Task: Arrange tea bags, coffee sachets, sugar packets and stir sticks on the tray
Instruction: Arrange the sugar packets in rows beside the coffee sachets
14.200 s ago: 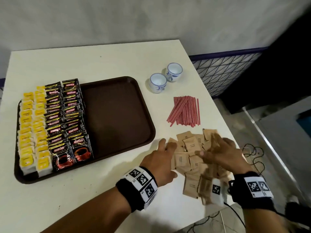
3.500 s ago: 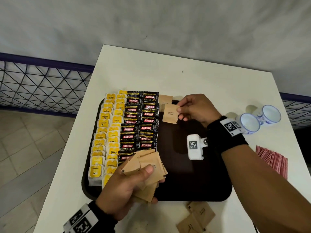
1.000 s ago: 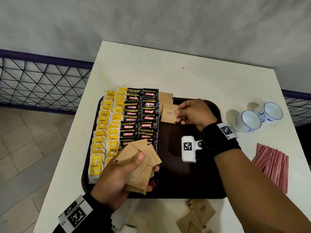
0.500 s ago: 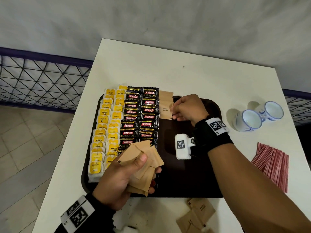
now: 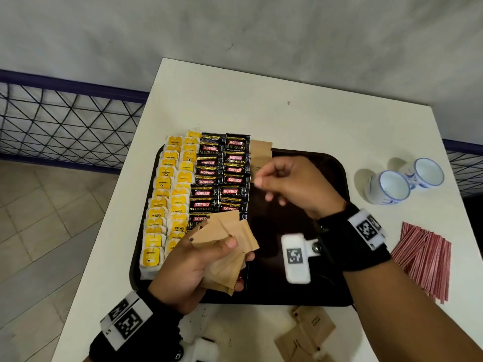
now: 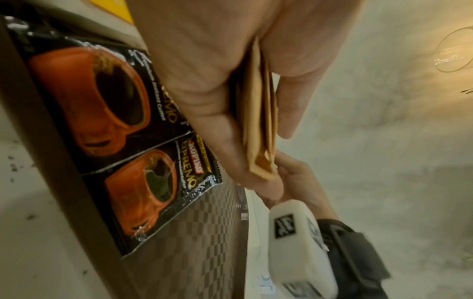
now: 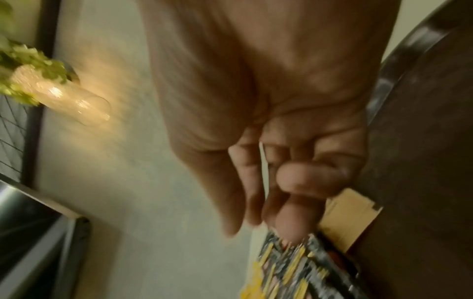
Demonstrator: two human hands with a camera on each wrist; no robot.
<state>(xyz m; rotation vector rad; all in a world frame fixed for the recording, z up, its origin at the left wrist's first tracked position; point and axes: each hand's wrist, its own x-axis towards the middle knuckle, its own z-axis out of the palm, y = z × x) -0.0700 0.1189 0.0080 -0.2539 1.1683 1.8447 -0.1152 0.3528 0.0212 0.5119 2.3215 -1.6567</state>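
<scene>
Because sugar column belongs beside coffee sachets (image 5: pixel 222 178), head view: left hand (image 5: pixel 188 270) grips fanned sugar packets (image 5: pixel 227 239) as supply, lower centre above tray (image 5: pixel 274 291); right hand (image 5: pixel 295 186) hovers mid-frame, fingers (image 5: pixel 270 197) loosely curled, empty, by laid packets (image 5: pixel 260 152). Left wrist: thumb and fingers sandwich sugar packets (image 6: pixel 258 121) edge-on, centre. Right wrist: fingers (image 7: pixel 302 178) curled, holding nothing; laid packets (image 7: pixel 350 218) lower right.

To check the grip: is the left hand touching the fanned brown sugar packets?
Touching. In the left wrist view the left hand pinches the brown sugar packets edge-on between thumb and fingers, with no gap.
</scene>
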